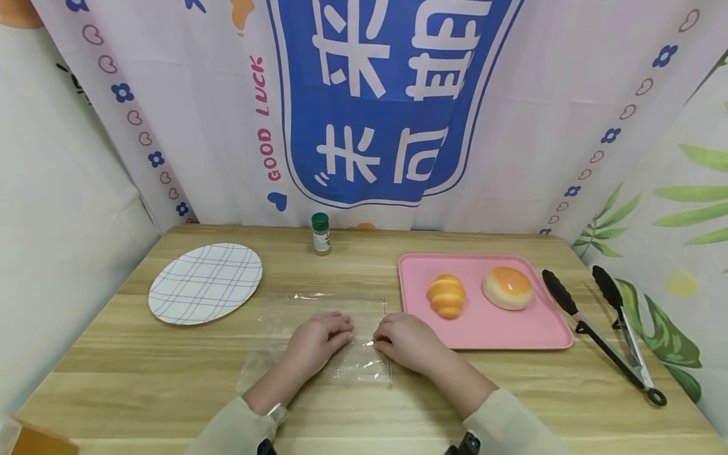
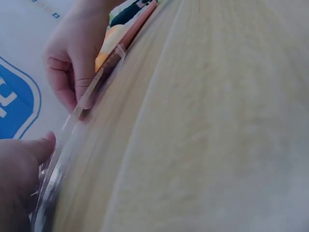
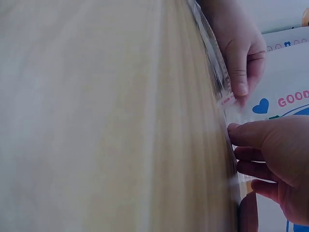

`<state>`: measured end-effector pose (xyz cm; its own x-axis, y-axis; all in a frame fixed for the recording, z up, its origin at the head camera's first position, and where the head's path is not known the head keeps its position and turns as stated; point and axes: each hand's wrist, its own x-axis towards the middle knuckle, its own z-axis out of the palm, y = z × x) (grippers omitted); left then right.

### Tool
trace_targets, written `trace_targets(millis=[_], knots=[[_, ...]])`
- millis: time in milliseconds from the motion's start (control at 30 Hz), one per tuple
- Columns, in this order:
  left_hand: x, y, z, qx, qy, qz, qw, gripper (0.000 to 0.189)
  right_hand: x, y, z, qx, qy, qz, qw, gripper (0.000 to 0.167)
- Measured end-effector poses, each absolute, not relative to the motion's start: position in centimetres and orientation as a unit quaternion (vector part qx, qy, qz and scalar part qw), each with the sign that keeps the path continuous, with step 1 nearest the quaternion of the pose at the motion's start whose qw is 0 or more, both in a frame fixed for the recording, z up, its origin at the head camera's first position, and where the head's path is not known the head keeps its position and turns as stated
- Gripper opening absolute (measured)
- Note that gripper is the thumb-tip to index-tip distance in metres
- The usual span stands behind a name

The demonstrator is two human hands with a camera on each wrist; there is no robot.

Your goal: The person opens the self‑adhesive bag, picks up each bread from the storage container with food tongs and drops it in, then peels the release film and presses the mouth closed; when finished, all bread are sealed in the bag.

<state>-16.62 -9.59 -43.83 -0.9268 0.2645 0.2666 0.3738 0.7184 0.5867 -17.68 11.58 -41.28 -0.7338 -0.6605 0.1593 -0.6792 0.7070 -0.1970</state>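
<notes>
A clear plastic bag lies flat on the wooden table, in front of the person. My left hand is over its middle, thumb and fingertips drawn together on the film. Close to the bag's right edge, my right hand pinches the plastic between thumb and fingers. From the left wrist, the right hand shows with thumb and finger meeting at the bag's edge. The right wrist view has the left hand pinching near a small red-marked bit of the film. Only a narrow gap separates the two hands.
Right of the bag, a pink tray carries a croissant and a round bun. Black-tipped tongs lie beyond it. A checked plate is at the left, and a green-capped seasoning bottle stands at the back.
</notes>
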Motion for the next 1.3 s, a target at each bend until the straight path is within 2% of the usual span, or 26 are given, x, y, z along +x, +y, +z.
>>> trace_targets(millis=[267, 600, 867, 1100, 1167, 1300], knots=[[-16.3, -10.1, -42.2, -0.149, -0.898, -0.397, 0.114, 0.015, -17.6, 11.5, -41.2, 0.356, -0.926, 0.119, 0.032, 0.007], [-15.9, -10.8, -40.5, -0.154, -0.888, -0.416, 0.12, 0.014, -17.6, 11.6, -41.0, 0.35, -0.929, 0.115, 0.021, 0.009], [-15.6, -11.1, -39.0, -0.188, -0.885, -0.397, 0.153, 0.015, -17.6, 11.6, -40.8, 0.349, -0.93, 0.116, 0.013, 0.008], [-15.7, -11.0, -38.5, -0.236, -0.869, -0.384, 0.204, 0.013, -17.6, 11.5, -40.6, 0.335, -0.935, 0.115, 0.004, 0.012], [-15.8, -10.9, -38.8, -0.225, -0.869, -0.395, 0.197, 0.012, -17.6, 11.5, -40.5, 0.331, -0.936, 0.121, 0.002, 0.013], [-15.8, -10.8, -39.8, -0.166, -0.871, -0.44, 0.145, 0.014, -17.7, 11.7, -40.3, 0.323, -0.936, 0.143, 0.004, 0.018]])
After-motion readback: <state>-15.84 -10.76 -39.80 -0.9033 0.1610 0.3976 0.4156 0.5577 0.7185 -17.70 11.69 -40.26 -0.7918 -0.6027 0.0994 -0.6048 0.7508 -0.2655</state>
